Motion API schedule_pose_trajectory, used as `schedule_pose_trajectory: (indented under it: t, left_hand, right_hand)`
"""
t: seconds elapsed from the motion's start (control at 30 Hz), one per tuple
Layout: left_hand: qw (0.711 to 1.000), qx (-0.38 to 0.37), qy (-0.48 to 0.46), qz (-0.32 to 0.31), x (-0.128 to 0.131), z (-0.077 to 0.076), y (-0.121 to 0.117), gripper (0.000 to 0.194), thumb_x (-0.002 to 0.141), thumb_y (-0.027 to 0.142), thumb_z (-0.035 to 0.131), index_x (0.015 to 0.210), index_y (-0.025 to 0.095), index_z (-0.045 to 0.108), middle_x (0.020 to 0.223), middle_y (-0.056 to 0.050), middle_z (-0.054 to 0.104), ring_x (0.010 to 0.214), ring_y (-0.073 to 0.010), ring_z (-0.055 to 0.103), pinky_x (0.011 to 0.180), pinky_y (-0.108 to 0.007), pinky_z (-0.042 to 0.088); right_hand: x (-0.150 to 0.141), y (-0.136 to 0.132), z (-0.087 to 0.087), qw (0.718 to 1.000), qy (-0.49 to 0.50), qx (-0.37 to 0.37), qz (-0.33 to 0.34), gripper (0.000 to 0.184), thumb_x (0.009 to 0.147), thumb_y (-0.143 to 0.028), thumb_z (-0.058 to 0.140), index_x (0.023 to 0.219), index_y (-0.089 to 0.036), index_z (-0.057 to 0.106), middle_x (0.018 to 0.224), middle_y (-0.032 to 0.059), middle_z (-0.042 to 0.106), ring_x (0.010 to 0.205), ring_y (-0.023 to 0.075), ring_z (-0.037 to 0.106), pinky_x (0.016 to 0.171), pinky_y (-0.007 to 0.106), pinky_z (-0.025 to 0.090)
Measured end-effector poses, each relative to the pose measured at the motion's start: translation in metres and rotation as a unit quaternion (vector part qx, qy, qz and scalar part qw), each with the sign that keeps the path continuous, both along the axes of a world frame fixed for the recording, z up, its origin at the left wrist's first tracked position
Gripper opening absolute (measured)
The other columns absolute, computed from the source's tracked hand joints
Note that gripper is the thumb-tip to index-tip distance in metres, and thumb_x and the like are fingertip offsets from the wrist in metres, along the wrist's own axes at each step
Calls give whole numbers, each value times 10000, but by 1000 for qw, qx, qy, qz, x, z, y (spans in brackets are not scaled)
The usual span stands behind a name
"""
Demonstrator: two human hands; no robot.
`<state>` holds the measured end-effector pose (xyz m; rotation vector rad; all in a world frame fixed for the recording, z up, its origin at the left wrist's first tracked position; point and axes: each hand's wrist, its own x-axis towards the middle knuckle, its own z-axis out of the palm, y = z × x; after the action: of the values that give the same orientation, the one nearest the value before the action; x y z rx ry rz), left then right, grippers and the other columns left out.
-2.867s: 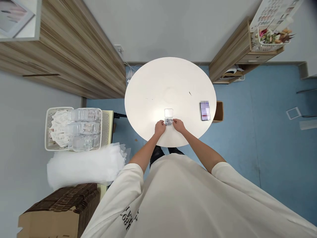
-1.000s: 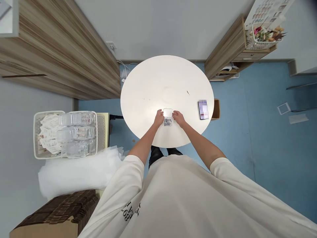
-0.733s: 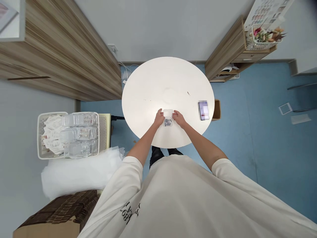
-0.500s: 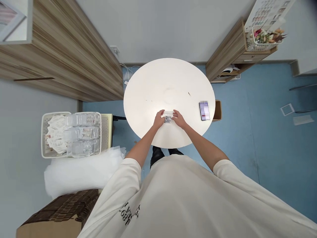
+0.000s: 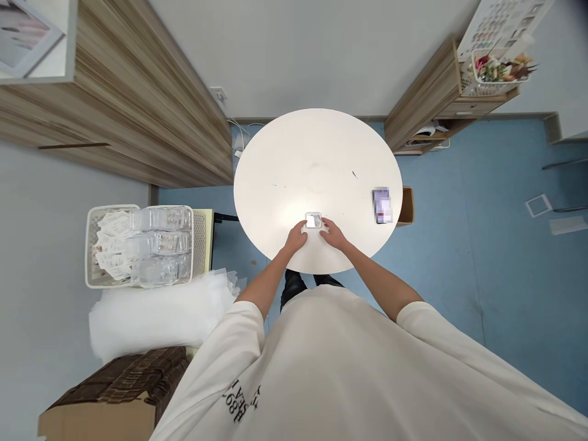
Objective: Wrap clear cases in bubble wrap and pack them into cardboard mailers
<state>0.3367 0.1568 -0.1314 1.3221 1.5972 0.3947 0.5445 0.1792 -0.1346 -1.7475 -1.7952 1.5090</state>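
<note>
A small clear plastic box [image 5: 313,220] lies on the round white table [image 5: 316,153], close to its near edge. Its lid looks closed, and light glares off the top, so I can only partly make out dark and silvery shapes inside. My left hand [image 5: 296,237] is at the box's left side, fingers curled with the fingertips against its edge. On the opposite side, my right hand [image 5: 334,235] grips the right edge in the same way, thumb toward me.
A phone-like object [image 5: 382,205], blurred out, lies at the table's right. To the left stands a white basket [image 5: 139,246] holding packaged clear boxes and paper cards. Below it are a white plastic roll [image 5: 160,318] and a cardboard carton [image 5: 101,419]. Wooden cabinets [image 5: 156,110] flank the table.
The box stood open with its lid tilted up at the far side; now the lid is down. My hands have drawn slightly back toward me along its sides.
</note>
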Motion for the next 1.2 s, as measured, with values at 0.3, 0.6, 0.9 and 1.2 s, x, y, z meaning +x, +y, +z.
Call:
schedule_pose_trajectory:
  t: [0.3,0.6,0.9,1.2]
  left_hand:
    - [922,116,222,-296,-2,-4,-23,888,838,22,403,1656,188,100,1726,-65,55,1583,-303,128,1251,-540,220]
    - [904,94,280,-307,9,-15,-29,983,821,53,436,1645,208,-77,1724,-50,-6,1588,-311,53,1246,-560,223]
    - [917,106,260,-281,-2,3,-31,928,837,36,386,1655,197,-23,1725,-90,-12,1563,-332,202,1172,-527,350]
    - [946,108,257,-166,-23,39,-55,849,855,92,417,1645,170,116,1722,-139,40,1537,-356,268,1138,-526,371]
  right_hand:
    - [6,-21,5,926,-252,116,256,781,936,-217,437,1658,-213,139,1716,103,146,1554,314,200,1217,505,257]
    - [3,-24,2,895,-313,113,297,852,910,-176,432,1665,-205,38,1727,95,52,1578,294,117,1213,484,262]
    - [10,-13,14,949,-213,86,215,786,929,-241,446,1654,-204,144,1702,122,198,1511,353,282,1171,532,332]
    - [-10,1,47,936,-175,206,224,609,940,-214,448,1548,-209,410,1644,128,323,1467,340,330,1165,526,320]
